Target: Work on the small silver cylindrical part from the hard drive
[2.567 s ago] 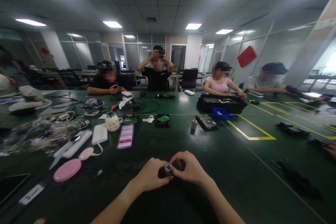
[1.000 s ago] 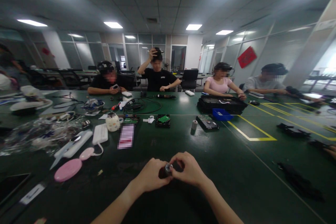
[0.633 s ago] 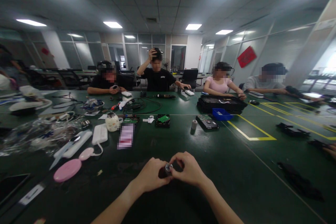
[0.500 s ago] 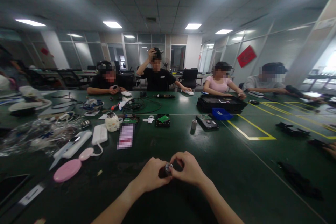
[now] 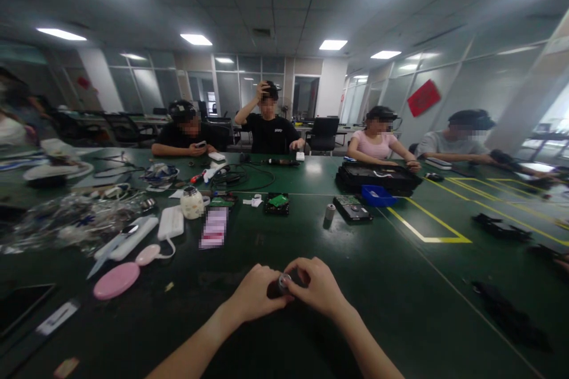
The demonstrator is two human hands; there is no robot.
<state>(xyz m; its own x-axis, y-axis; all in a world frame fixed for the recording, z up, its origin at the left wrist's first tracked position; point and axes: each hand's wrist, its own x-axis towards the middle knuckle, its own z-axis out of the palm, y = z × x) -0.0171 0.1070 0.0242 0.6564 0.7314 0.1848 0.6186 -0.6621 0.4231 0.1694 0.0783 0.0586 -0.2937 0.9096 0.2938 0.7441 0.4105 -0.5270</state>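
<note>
Near the front middle of the green table, my left hand (image 5: 260,293) is closed round a small grey metal cylinder (image 5: 283,282), its round end facing up. My right hand (image 5: 315,285) pinches at the top of the same cylinder from the right, thumb and forefinger curled against it. The fingers hide most of its sides. Farther back on the table (image 5: 267,243) stands a similar grey cylinder (image 5: 329,212), upright, beside a black and silver drive (image 5: 353,209).
A phone (image 5: 214,227), a patterned mug (image 5: 192,204), a pink disc (image 5: 116,280) and a white power bank (image 5: 170,222) lie left. A green-topped board (image 5: 277,202) and a blue tray (image 5: 377,195) lie farther back. Several people sit across the table.
My hands keep their hold on the cylinder with barely any movement. The view has shifted slightly. Across the table, the middle person's lower hand has moved left with a white object.
</note>
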